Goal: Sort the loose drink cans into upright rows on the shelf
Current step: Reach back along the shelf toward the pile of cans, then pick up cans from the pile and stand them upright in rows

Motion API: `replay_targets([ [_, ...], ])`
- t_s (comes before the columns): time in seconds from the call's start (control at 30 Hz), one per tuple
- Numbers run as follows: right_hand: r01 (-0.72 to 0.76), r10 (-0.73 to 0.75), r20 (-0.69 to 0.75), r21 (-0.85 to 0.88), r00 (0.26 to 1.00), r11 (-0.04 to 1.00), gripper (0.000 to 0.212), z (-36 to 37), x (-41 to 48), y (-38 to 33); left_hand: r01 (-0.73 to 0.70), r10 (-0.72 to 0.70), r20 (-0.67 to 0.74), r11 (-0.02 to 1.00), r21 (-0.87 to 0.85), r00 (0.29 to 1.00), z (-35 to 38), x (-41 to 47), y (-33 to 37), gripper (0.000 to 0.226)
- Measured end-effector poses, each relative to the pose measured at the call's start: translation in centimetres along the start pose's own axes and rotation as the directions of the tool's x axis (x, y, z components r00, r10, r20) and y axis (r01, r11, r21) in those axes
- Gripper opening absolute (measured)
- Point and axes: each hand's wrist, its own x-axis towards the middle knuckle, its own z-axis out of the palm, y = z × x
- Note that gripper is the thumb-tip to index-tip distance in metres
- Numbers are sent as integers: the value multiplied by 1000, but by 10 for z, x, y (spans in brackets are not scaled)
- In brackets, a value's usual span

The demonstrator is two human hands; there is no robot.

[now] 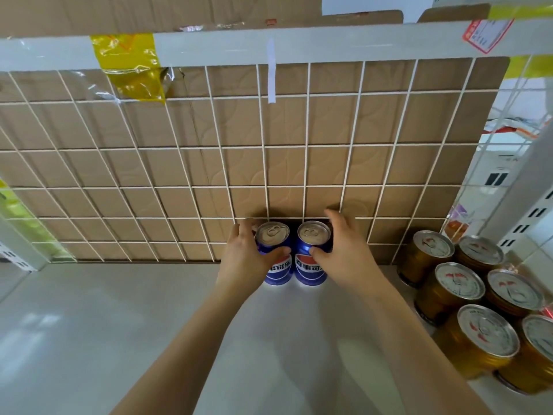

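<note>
Two blue cans stand upright side by side on the white shelf (119, 324), hard against the wire grid (209, 151) at the back; left blue can (274, 256) and right blue can (311, 256) touch or nearly touch, pull-tab tops facing up; labels blue, red and white with printed characters. Left hand (248, 253) wraps the left can, thumb across its front, fingers curled round the far side; right hand (344, 250) wraps the right can the same way, thumb pressed on the front, fingers reaching behind toward the grid; both forearms bare, coming up from the lower edge. Brown cardboard (299, 124) sits behind the grid; yellow tape (131, 67) and a strip of white tape (271, 70) hang on the upper white rail (359, 37). At the right end of the shelf, a cluster of gold cans (466, 310) stands upright in close rows, silver lids up, well apart from the blue pair; bare shelf between.
</note>
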Motion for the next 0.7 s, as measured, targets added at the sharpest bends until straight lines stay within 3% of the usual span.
replay_targets([
  [0.2,78,-89,-92,-112,992,991,70,15,-20,-22,20,-21,3,991,129,1000,-34,-24,-25,80],
  [0.43,131,-171,-91,-339,981,931,59,65,-51,-98,7,-9,4,937,348,1000,-86,-66,-84,78],
  [0.57,156,-151,41,-374,988,914,60,110,-70,-161,41,-25,-46,919,392,999,-143,-91,-135,79],
  [0.7,312,-246,212,-380,946,871,62,177,-95,-237,161,-116,-132,899,408,984,-209,-116,-199,77],
])
